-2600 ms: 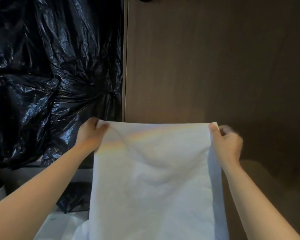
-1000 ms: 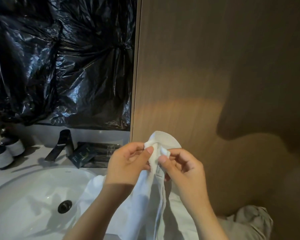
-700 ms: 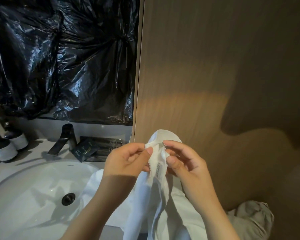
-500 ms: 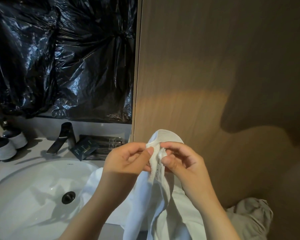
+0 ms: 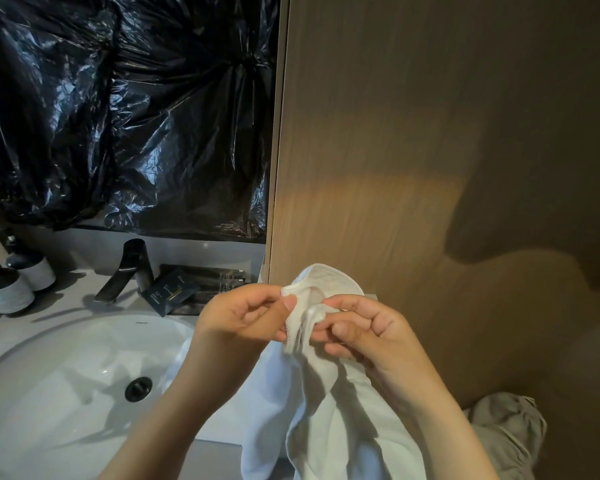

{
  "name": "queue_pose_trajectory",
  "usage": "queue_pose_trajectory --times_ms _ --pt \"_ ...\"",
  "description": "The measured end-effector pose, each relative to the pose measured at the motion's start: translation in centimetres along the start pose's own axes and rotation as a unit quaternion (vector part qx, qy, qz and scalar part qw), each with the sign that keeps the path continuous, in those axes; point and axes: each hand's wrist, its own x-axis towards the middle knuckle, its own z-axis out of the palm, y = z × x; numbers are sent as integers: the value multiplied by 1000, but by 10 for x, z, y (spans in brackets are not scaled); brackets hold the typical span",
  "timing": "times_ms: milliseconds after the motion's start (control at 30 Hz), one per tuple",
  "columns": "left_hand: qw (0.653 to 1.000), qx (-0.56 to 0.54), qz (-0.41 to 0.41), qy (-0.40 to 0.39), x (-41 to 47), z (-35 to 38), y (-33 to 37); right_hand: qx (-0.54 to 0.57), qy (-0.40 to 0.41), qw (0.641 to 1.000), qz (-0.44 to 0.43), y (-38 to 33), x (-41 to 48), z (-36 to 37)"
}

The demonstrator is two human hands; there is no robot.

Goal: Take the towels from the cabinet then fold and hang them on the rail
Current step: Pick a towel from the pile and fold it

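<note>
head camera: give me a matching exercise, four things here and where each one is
1 towel
2 tap
3 drain
4 bottles

a far left of the counter
b pinched by the left hand and right hand
c bottom of the basin
d on the counter behind the basin

Pairs: 1-b, 2-d, 3-c, 4-a
</note>
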Motion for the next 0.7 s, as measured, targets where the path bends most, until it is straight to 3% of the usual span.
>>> queue_pose_trajectory --times_ms 300,500,700 --pt "997 63 37 -40 1 -6 5 -116 76 983 -121 -6 5 15" --pt "994 81 28 -63 -1 -7 10 -135 73 979 -136 -3 7 17" --pt "989 137 52 -25 1 -7 6 -145 64 978 -133 -1 10 18"
